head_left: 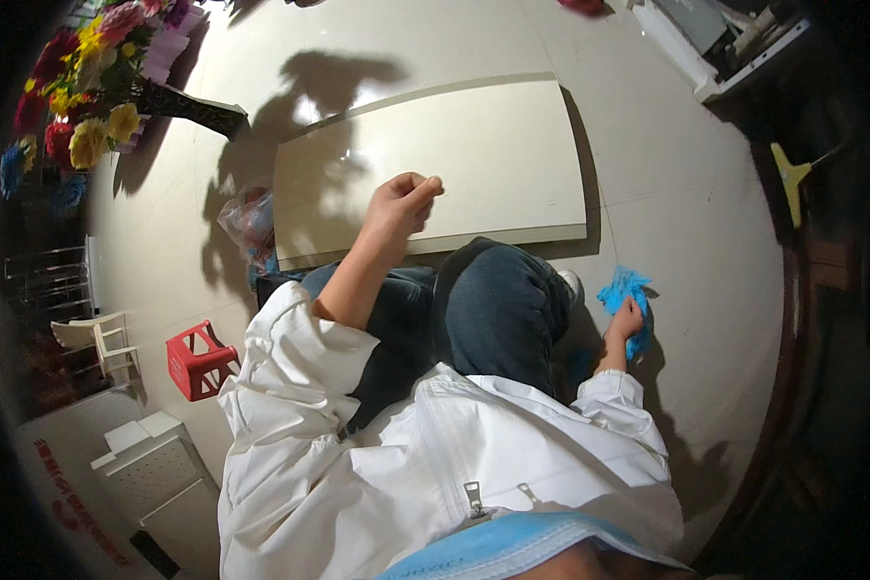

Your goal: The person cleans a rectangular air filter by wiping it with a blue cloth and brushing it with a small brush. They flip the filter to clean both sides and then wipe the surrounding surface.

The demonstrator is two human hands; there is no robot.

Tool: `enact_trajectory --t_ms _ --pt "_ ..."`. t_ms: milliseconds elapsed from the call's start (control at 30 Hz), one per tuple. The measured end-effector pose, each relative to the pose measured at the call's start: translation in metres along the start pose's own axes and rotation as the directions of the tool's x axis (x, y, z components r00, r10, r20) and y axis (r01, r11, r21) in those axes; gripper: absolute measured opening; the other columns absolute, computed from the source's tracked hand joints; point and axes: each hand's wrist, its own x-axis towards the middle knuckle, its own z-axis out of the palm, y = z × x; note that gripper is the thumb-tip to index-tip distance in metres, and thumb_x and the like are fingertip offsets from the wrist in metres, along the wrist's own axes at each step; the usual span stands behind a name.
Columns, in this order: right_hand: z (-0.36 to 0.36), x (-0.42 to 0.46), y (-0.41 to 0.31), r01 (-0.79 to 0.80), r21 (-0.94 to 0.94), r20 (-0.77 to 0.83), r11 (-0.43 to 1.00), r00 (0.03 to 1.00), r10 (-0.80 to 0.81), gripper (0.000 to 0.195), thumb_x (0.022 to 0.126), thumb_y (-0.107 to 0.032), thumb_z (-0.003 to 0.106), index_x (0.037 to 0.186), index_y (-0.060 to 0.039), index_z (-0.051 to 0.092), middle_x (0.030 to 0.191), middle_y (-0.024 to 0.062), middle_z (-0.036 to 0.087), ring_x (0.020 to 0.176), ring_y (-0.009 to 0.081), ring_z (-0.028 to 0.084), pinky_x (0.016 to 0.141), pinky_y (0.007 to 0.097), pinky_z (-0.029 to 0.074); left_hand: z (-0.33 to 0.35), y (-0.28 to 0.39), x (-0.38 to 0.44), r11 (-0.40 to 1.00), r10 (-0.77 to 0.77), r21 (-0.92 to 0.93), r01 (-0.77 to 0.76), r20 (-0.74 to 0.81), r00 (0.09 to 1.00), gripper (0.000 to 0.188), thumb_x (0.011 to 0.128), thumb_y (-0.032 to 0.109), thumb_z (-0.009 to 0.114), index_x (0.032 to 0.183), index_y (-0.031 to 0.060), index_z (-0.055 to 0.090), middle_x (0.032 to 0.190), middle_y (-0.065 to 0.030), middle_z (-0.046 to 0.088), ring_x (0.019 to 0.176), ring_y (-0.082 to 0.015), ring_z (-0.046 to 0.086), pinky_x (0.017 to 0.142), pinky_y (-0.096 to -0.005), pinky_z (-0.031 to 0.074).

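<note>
Over the white rectangular panel (471,159) in front of my knees, my left hand (408,199) hovers with thumb and fingers pressed together. Nothing shows between them. Low on the right, beside my leg, my right hand (627,319) grips a bunch of thin bright blue material (621,285). Whether it is cloth or plastic I cannot tell. Part of it spreads out past the fingers and part hangs below the wrist. The panel lies flat, with paler strips along its long edges, and the shadow of my head and of flowers falls across its left half.
A clear plastic bag (250,221) touches the panel's left side. Colourful flowers (80,94) in a dark vase (196,109) stand upper left. A red plastic stool (199,360), a white chair (105,341) and a white cabinet (163,475) are left. A yellow T-shaped piece (792,181) is far right.
</note>
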Motion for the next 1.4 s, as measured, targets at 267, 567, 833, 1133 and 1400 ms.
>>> enact_trajectory --t_ms 267,567,833,1133,1400 --pt "-0.052 -0.026 -0.106 -0.073 0.756 0.044 0.65 0.997 0.06 0.031 0.078 -0.017 0.057 0.1 0.0048 0.054 0.098 0.012 0.056 0.087 0.0219 0.054 0.078 0.0321 0.043 0.01 0.009 -0.018 0.772 0.188 -0.623 0.126 0.413 0.891 0.033 0.088 0.023 0.037 0.111 -0.0003 0.045 0.091 -0.009 0.057 0.077 -0.0141 0.054 0.068 -0.0236 0.045" --pt "-0.098 -0.061 -0.199 0.029 0.901 0.065 0.434 0.978 -0.2 0.034 0.077 -0.017 0.058 0.104 0.003 0.051 0.105 0.0137 0.052 0.098 0.0259 0.049 0.086 0.038 0.038 -0.034 -0.007 -0.057 0.548 0.462 -0.823 0.148 0.446 0.766 0.046 0.089 0.031 0.026 0.123 0.0 0.033 0.125 -0.0157 0.037 0.114 -0.0251 0.038 0.095 -0.0361 0.032" --pt "-0.105 -0.078 -0.21 -0.152 0.944 0.212 0.294 0.96 -0.183 0.032 0.08 -0.02 0.055 0.104 0.0008 0.052 0.104 0.0108 0.053 0.093 0.0224 0.052 0.08 0.0331 0.041 -0.055 -0.007 -0.096 0.304 0.62 -0.938 0.166 0.327 0.713 0.08 0.08 0.061 0.006 0.128 -0.0003 0.023 0.133 -0.0163 0.023 0.126 -0.0278 0.015 0.102 -0.0455 0.009" --pt "-0.073 -0.047 -0.191 -0.165 0.917 0.277 0.363 0.919 -0.282 0.03 0.079 -0.012 0.055 0.107 -0.0032 0.05 0.103 0.0103 0.053 0.093 0.0225 0.051 0.079 0.0298 0.041 -0.068 -0.018 -0.065 0.5 0.218 -0.865 0.042 0.173 0.96 0.032 0.086 0.027 0.044 0.108 0.0037 0.045 0.086 -0.0038 0.052 0.072 -0.0107 0.049 0.06 -0.021 0.041" --pt "-0.014 -0.013 -0.201 -0.158 0.823 0.415 0.545 0.822 -0.389 0.029 0.077 -0.006 0.057 0.105 0.0002 0.05 0.096 0.0072 0.056 0.085 0.0183 0.054 0.075 0.0314 0.044 -0.067 0.047 0.004 0.56 0.302 -0.81 -0.173 0.006 0.953 0.021 0.086 0.028 0.046 0.075 0.0105 0.052 0.05 0.0062 0.033 0.044 -0.0034 0.027 0.037 -0.0168 0.019"
